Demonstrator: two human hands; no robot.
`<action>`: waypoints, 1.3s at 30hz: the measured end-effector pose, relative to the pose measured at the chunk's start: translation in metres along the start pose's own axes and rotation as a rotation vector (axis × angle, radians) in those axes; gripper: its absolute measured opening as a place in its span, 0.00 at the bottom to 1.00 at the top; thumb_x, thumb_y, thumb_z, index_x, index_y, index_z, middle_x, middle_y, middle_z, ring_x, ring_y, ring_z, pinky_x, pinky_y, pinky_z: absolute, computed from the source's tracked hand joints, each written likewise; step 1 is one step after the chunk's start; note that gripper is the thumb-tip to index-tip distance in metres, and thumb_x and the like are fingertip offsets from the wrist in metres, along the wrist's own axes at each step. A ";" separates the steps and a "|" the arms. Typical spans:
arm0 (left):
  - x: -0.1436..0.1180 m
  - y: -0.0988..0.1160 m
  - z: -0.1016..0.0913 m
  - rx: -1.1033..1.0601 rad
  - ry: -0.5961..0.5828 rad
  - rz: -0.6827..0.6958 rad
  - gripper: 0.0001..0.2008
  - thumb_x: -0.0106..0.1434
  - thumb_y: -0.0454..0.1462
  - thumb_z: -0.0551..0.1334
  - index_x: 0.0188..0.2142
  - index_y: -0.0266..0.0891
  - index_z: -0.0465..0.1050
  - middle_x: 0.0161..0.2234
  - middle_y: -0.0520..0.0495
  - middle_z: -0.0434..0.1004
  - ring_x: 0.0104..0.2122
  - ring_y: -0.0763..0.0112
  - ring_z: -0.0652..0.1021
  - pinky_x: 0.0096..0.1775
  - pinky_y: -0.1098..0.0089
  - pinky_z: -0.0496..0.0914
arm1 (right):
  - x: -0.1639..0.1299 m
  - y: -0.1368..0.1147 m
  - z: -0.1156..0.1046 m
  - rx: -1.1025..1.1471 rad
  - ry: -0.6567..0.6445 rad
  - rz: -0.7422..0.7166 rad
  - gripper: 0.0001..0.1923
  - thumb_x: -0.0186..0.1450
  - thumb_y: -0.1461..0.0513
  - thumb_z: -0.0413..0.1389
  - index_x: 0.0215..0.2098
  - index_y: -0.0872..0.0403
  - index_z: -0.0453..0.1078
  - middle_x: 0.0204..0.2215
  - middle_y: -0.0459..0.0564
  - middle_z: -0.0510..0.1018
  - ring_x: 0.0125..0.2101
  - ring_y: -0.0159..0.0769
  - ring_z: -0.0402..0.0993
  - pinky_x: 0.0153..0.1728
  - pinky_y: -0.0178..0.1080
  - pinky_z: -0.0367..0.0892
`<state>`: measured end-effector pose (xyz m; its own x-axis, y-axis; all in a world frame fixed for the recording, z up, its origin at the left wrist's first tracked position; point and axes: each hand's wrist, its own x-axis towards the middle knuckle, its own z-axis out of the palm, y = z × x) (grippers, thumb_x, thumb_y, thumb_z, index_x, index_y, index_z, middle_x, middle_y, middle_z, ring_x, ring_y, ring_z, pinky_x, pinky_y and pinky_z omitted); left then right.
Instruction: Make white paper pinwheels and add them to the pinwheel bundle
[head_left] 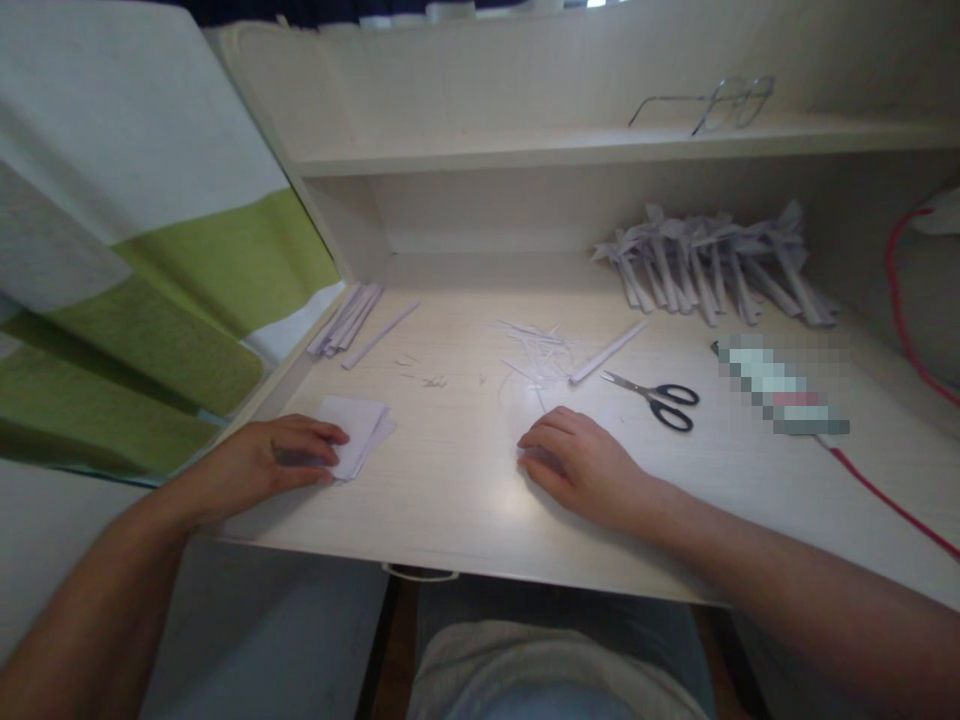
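Paper sheets (358, 425) lie stacked on the desk (450, 500), touching the left hand's (259, 455) fingertips, pinched or not I cannot tell, the right hand (585, 455) well apart, thumb and fingers narrowly parted.

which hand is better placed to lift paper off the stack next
Left, most likely: the left hand touches the paper stack, while the right hand rests apart from it, nearer the scissors.

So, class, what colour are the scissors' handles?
The scissors' handles are black, seen best in the head view.
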<state>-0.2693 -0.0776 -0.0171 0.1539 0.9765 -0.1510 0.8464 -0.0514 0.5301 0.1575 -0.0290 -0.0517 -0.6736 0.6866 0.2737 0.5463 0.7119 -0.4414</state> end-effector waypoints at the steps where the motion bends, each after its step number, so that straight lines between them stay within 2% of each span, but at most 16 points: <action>1: 0.001 0.000 -0.001 -0.010 -0.005 -0.004 0.13 0.54 0.55 0.72 0.32 0.54 0.87 0.51 0.46 0.84 0.52 0.52 0.81 0.60 0.54 0.72 | 0.000 0.000 0.000 0.006 0.002 -0.001 0.08 0.70 0.63 0.58 0.42 0.58 0.78 0.38 0.56 0.81 0.42 0.45 0.76 0.46 0.46 0.72; 8: 0.002 0.006 -0.001 -0.026 0.000 -0.002 0.17 0.55 0.58 0.70 0.34 0.53 0.87 0.49 0.45 0.85 0.50 0.52 0.82 0.58 0.54 0.73 | -0.003 -0.001 -0.001 0.041 0.028 -0.004 0.07 0.69 0.64 0.59 0.42 0.57 0.78 0.38 0.56 0.81 0.41 0.44 0.76 0.45 0.47 0.72; 13: -0.002 0.015 0.002 0.018 0.082 0.063 0.18 0.61 0.57 0.64 0.34 0.51 0.86 0.46 0.45 0.86 0.48 0.55 0.83 0.55 0.55 0.76 | -0.005 -0.002 -0.003 0.044 0.007 -0.017 0.06 0.69 0.64 0.58 0.42 0.56 0.78 0.37 0.55 0.81 0.41 0.44 0.76 0.44 0.47 0.72; 16: -0.012 0.027 -0.001 0.081 0.278 0.088 0.16 0.62 0.54 0.65 0.34 0.48 0.85 0.42 0.46 0.85 0.44 0.56 0.83 0.51 0.56 0.77 | -0.005 -0.004 -0.005 0.052 0.019 -0.016 0.06 0.70 0.64 0.58 0.41 0.55 0.77 0.38 0.55 0.81 0.41 0.44 0.76 0.45 0.48 0.72; 19: -0.024 0.052 0.000 0.101 0.604 0.049 0.11 0.65 0.49 0.65 0.35 0.47 0.83 0.38 0.48 0.84 0.39 0.59 0.81 0.41 0.59 0.77 | -0.005 -0.003 -0.005 0.072 0.071 -0.011 0.06 0.70 0.63 0.59 0.43 0.54 0.77 0.39 0.54 0.81 0.41 0.44 0.77 0.45 0.47 0.73; 20: -0.027 0.063 0.003 0.093 0.752 0.017 0.09 0.66 0.47 0.65 0.38 0.48 0.82 0.38 0.49 0.83 0.38 0.60 0.81 0.38 0.60 0.76 | -0.005 -0.002 -0.005 0.080 0.102 -0.013 0.06 0.70 0.63 0.59 0.44 0.54 0.76 0.40 0.54 0.81 0.41 0.44 0.77 0.45 0.47 0.73; 21: -0.029 0.075 0.009 0.087 0.833 0.027 0.07 0.66 0.44 0.66 0.40 0.49 0.82 0.38 0.50 0.83 0.36 0.62 0.80 0.33 0.62 0.73 | -0.005 -0.002 -0.006 0.092 0.141 -0.018 0.07 0.69 0.63 0.59 0.46 0.54 0.76 0.40 0.54 0.82 0.42 0.44 0.78 0.45 0.47 0.73; 23: -0.028 0.099 0.025 0.051 0.932 0.178 0.07 0.65 0.39 0.67 0.42 0.51 0.82 0.35 0.52 0.82 0.27 0.68 0.75 0.22 0.66 0.64 | -0.003 -0.001 -0.010 0.129 0.239 -0.049 0.09 0.69 0.63 0.60 0.48 0.53 0.74 0.42 0.54 0.82 0.43 0.43 0.78 0.46 0.47 0.74; 24: -0.027 0.111 0.035 0.021 0.958 0.256 0.09 0.64 0.36 0.68 0.42 0.53 0.82 0.33 0.54 0.81 0.23 0.72 0.71 0.20 0.67 0.60 | -0.003 -0.002 -0.014 0.149 0.289 -0.071 0.11 0.69 0.63 0.60 0.50 0.53 0.73 0.43 0.54 0.81 0.44 0.43 0.78 0.48 0.47 0.73; 25: -0.025 0.122 0.046 -0.015 0.975 0.344 0.12 0.61 0.33 0.69 0.41 0.53 0.82 0.31 0.55 0.79 0.22 0.73 0.71 0.21 0.67 0.62 | -0.003 -0.005 -0.019 0.166 0.336 -0.093 0.13 0.69 0.63 0.61 0.52 0.53 0.72 0.44 0.55 0.81 0.46 0.43 0.78 0.49 0.47 0.73; 27: -0.020 0.143 0.069 -0.103 0.928 0.502 0.17 0.60 0.28 0.69 0.44 0.53 0.81 0.30 0.55 0.78 0.27 0.71 0.75 0.26 0.67 0.67 | -0.005 -0.012 -0.034 0.169 0.398 -0.127 0.19 0.68 0.63 0.62 0.56 0.52 0.70 0.49 0.57 0.79 0.50 0.45 0.75 0.53 0.49 0.71; 28: -0.018 0.152 0.080 -0.139 0.859 0.539 0.20 0.60 0.27 0.69 0.46 0.52 0.81 0.30 0.54 0.77 0.28 0.70 0.75 0.27 0.67 0.68 | -0.007 -0.016 -0.041 0.151 0.403 -0.146 0.21 0.67 0.62 0.63 0.57 0.52 0.70 0.50 0.57 0.78 0.51 0.46 0.74 0.54 0.50 0.71; 32: -0.010 0.186 0.123 -0.290 0.600 0.639 0.18 0.63 0.24 0.65 0.47 0.46 0.80 0.30 0.50 0.76 0.31 0.69 0.75 0.31 0.66 0.71 | -0.030 -0.033 -0.063 0.085 0.234 -0.229 0.13 0.68 0.59 0.62 0.51 0.48 0.74 0.47 0.53 0.80 0.50 0.47 0.73 0.54 0.52 0.68; 36: -0.004 0.212 0.156 -0.365 0.499 0.667 0.13 0.65 0.25 0.63 0.42 0.43 0.79 0.26 0.50 0.73 0.28 0.69 0.73 0.29 0.67 0.68 | -0.063 -0.034 -0.059 0.114 0.133 -0.162 0.05 0.70 0.63 0.59 0.44 0.51 0.74 0.38 0.51 0.80 0.41 0.42 0.74 0.46 0.47 0.69; 39: -0.002 0.219 0.169 -0.385 0.429 0.640 0.10 0.65 0.27 0.65 0.39 0.44 0.79 0.26 0.50 0.72 0.28 0.69 0.74 0.29 0.66 0.68 | -0.084 -0.025 -0.052 0.160 0.069 -0.104 0.04 0.70 0.66 0.56 0.42 0.52 0.73 0.37 0.50 0.80 0.40 0.40 0.74 0.43 0.44 0.68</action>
<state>0.0016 -0.1260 -0.0420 0.2706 0.7828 0.5604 0.4189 -0.6199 0.6635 0.2264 -0.0967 -0.0195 -0.6833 0.6230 0.3807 0.3858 0.7508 -0.5362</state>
